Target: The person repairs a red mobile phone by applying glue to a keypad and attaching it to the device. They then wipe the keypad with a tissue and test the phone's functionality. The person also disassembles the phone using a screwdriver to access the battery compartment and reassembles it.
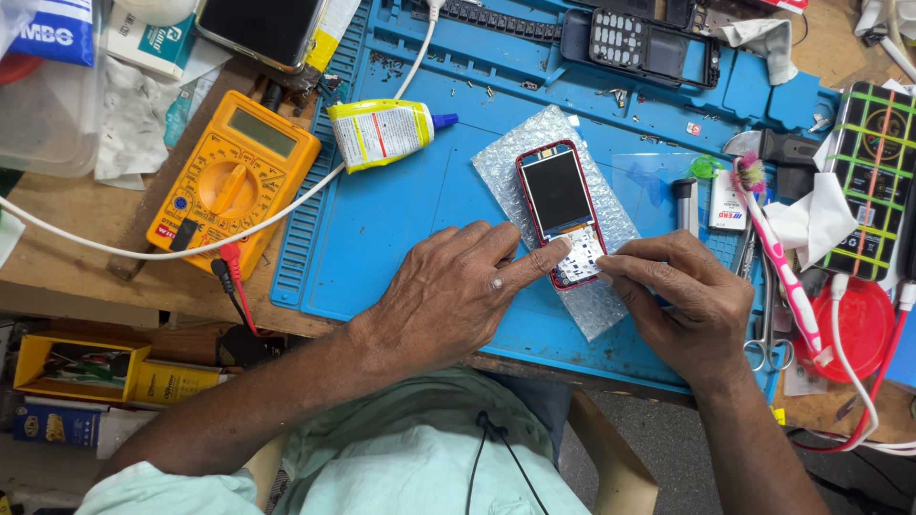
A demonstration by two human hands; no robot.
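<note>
I see L hand [448, 296], fingers spread, forefinger pressing red phone's [563, 215] keypad; R hand [682, 305] fingers pinched at its edge, on bubble wrap [515, 157].

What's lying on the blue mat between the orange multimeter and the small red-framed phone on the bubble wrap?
In the head view, between the orange multimeter and the red-framed phone lies a yellow-and-white glue bottle with a blue cap, tipped on its side, with a white cable running beneath it.

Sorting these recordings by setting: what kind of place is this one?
Most likely a mobile phone repair bench. Both hands work on an opened red keypad phone lying on bubble wrap over a blue repair mat, with an orange multimeter and tweezers nearby.
</note>
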